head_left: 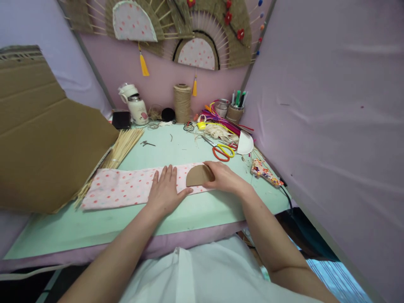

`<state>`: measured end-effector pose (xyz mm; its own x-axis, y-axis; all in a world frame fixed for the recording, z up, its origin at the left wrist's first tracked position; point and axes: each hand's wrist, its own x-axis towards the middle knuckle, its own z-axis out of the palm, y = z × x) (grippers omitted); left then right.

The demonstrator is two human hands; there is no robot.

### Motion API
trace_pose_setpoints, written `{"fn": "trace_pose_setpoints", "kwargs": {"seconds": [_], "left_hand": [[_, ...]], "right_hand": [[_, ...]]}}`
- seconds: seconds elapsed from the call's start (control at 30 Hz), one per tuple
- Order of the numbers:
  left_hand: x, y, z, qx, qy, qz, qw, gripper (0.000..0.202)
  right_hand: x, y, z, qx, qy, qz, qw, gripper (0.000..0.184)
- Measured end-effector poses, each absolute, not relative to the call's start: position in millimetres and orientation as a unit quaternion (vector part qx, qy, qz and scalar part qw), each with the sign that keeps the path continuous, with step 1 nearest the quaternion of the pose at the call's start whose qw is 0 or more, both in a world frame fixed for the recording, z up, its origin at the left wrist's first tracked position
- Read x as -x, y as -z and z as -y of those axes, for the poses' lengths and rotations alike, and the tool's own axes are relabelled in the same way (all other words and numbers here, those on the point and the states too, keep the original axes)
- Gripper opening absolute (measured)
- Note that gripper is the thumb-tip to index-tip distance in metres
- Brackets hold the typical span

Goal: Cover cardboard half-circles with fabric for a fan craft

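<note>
A strip of white fabric with pink dots (123,187) lies across the front of the table. My left hand (166,191) rests flat on its middle, fingers stretched out. Toward the fabric's right end sits a half-round piece of brown cardboard (197,176), its straight edge facing me. My right hand (222,177) grips the right side of this cardboard, thumb at the near edge and fingers at the curved far edge. The fabric under my right palm is hidden.
A large cardboard sheet (57,143) leans at the left over a bundle of thin sticks (124,145). Scissors (221,150), a white half disc (245,143) and a floral glue gun (267,172) lie at right. Behind stand a twine spool (182,103) and a white bottle (135,107).
</note>
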<state>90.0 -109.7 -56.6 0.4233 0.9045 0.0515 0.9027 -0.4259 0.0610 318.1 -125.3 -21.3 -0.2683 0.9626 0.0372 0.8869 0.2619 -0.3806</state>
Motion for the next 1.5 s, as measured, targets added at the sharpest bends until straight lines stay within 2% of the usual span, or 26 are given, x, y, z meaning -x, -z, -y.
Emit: {"fn": "trace_pose_setpoints", "kwargs": {"seconds": [0.17, 0.27, 0.4, 0.5, 0.63, 0.87, 1.2, 1.5], "left_hand": [[-88.6, 58.3, 109.2, -0.844, -0.041, -0.535, 0.008, 0.09], [-88.8, 50.1, 111.1, -0.85, -0.065, -0.523, -0.011, 0.085], [-104.6, 28.6, 118.8, -0.881, -0.113, -0.459, -0.028, 0.056], [-128.5, 20.5, 123.2, -0.912, -0.105, -0.396, -0.003, 0.045], [-157.2, 26.0, 123.0, -0.936, -0.078, -0.343, 0.029, 0.037], [-167.7, 35.4, 123.1, -0.929, -0.034, -0.368, 0.035, 0.038], [-177.8, 37.5, 125.2, -0.922, -0.023, -0.387, 0.011, 0.034], [-186.5, 35.1, 132.8, -0.906, -0.027, -0.422, 0.008, 0.034]], "right_hand": [[-332.3, 23.3, 131.5, 0.587, -0.13, 0.777, 0.189, 0.083], [-349.3, 18.8, 143.7, 0.608, -0.105, 0.757, 0.216, 0.064], [-365.6, 14.4, 168.1, 0.646, -0.077, 0.735, 0.191, 0.032], [-363.3, 13.6, 185.0, 0.627, -0.085, 0.757, 0.165, 0.021], [-348.6, 15.8, 199.9, 0.597, -0.1, 0.783, 0.139, 0.023], [-337.7, 21.7, 207.9, 0.616, -0.093, 0.777, 0.091, 0.025], [-336.4, 21.3, 209.4, 0.616, -0.089, 0.778, 0.08, 0.016], [-333.9, 20.8, 208.8, 0.621, -0.09, 0.776, 0.067, 0.017]]}}
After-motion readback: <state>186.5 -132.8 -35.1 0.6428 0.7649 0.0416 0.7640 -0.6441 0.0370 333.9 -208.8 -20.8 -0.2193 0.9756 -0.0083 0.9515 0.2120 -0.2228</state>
